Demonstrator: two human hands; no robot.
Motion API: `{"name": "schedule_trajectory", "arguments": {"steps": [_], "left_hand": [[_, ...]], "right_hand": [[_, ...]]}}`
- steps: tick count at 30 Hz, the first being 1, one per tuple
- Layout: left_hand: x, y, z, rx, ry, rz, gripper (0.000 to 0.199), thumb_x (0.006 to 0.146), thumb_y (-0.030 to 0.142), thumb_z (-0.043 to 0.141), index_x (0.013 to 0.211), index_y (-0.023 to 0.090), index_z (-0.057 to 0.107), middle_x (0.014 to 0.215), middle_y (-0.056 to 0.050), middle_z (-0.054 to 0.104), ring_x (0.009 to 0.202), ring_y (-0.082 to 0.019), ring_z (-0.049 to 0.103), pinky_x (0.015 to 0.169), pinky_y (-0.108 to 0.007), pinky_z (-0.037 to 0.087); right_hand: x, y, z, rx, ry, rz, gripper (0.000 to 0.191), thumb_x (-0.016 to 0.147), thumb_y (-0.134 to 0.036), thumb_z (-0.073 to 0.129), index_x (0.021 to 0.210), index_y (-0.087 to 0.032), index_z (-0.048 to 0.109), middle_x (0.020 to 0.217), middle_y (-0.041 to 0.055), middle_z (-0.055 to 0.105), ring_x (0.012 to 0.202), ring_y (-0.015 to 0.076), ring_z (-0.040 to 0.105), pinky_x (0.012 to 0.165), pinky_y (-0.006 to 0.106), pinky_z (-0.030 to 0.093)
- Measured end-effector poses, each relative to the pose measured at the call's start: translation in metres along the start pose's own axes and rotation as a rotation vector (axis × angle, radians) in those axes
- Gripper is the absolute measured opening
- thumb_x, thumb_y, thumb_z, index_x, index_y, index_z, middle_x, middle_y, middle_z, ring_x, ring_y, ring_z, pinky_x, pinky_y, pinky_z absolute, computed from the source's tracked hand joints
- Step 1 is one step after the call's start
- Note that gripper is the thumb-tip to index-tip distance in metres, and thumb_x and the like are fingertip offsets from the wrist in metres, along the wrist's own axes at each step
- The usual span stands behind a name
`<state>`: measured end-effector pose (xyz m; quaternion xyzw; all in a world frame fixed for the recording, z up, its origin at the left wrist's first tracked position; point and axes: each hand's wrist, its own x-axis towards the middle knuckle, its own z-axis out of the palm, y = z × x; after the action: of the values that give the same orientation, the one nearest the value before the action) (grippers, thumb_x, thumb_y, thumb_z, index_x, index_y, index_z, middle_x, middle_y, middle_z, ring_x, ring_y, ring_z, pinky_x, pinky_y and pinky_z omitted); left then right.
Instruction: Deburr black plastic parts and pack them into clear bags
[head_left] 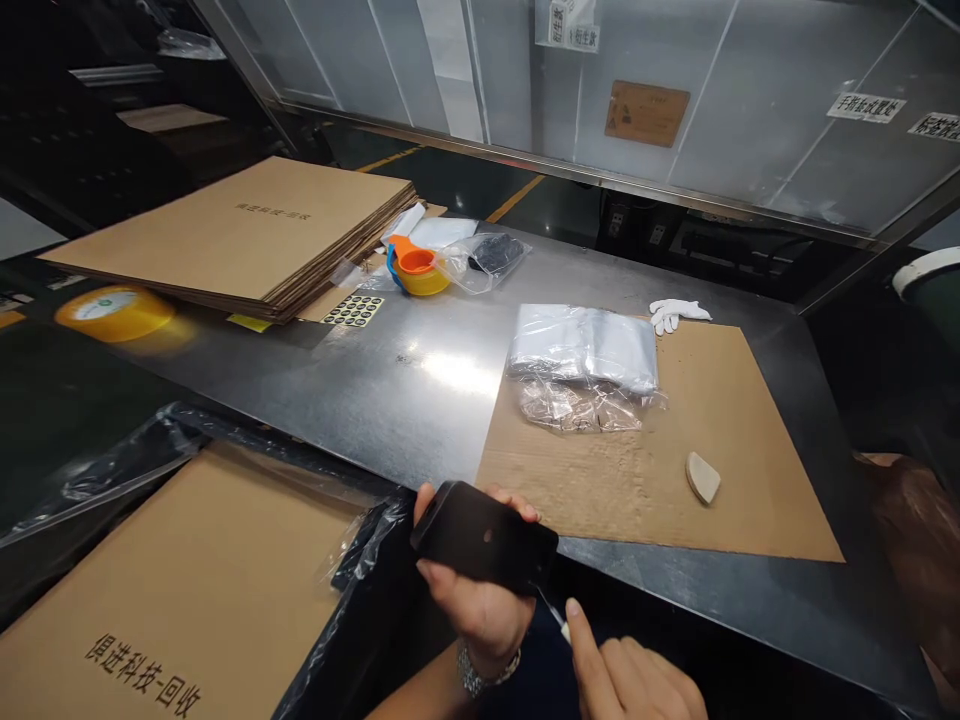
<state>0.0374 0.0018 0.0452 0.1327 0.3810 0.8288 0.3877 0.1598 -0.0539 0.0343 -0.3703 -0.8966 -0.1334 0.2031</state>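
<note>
My left hand (480,605) is closed around a dark rectangular plastic case (484,535), held tilted in front of the table's near edge. A metal-banded watch (480,672) circles that wrist. Close by at the lower right, my right hand (626,670) grips a thin tool with a white end (564,630). Its slender pale tip reaches the case's lower right corner; whether it is a blade I cannot tell. Beyond my hands, a cardboard sheet (720,400) on the table bears a stack of clear plastic bags (585,348) and a small beige pad (703,477).
A tall stack of flat cardboard (247,225) stands at the left, beside yellow tape (116,312). An orange and yellow tape dispenser (420,268) and a bagged black item (495,252) lie at the back. A white glove (677,314) is farther right. A lined box (180,570) sits lower left.
</note>
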Motion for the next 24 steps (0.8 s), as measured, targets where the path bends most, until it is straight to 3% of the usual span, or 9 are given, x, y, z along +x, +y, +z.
{"name": "schedule_trajectory", "arguments": {"steps": [7,14,19,24], "left_hand": [[0.000,0.000,-0.002,-0.006,-0.022,0.022,0.032,0.085,0.053,0.038,0.115,0.047,0.048,0.078,0.003,0.060,0.061,-0.015,0.054,0.060,-0.030,0.048],[-0.003,-0.003,-0.003,0.022,-0.007,0.037,0.036,0.085,0.055,0.040,0.118,0.044,0.046,0.079,0.003,0.058,0.063,-0.015,0.055,0.060,-0.030,0.048],[-0.001,-0.006,-0.008,0.084,0.038,-0.126,0.047,0.085,0.055,0.040,0.129,0.037,0.037,0.079,0.001,0.058,0.066,-0.016,0.056,0.061,-0.028,0.049],[0.007,-0.002,-0.007,0.068,0.082,-0.332,0.045,0.088,0.052,0.035,0.131,0.038,0.037,0.077,0.001,0.058,0.062,-0.014,0.058,0.055,-0.025,0.049]], "right_hand": [[0.000,0.001,0.000,0.018,-0.011,-0.018,0.027,0.080,0.003,0.047,0.095,-0.003,0.068,0.042,-0.0056,0.045,0.031,0.0057,0.043,0.033,0.022,0.030],[-0.002,0.002,0.000,0.073,-0.002,0.057,0.027,0.087,-0.005,0.046,0.102,-0.013,0.067,0.044,-0.0043,0.047,0.036,0.0064,0.043,0.036,0.021,0.029],[0.000,0.005,-0.005,0.017,-0.016,0.120,0.027,0.090,-0.014,0.044,0.106,-0.014,0.065,0.046,-0.0025,0.048,0.040,0.0096,0.046,0.040,0.024,0.030],[0.000,0.014,-0.003,0.066,-0.011,0.044,0.024,0.085,-0.008,0.048,0.103,-0.007,0.065,0.047,-0.0030,0.048,0.039,0.0095,0.045,0.040,0.026,0.031]]}}
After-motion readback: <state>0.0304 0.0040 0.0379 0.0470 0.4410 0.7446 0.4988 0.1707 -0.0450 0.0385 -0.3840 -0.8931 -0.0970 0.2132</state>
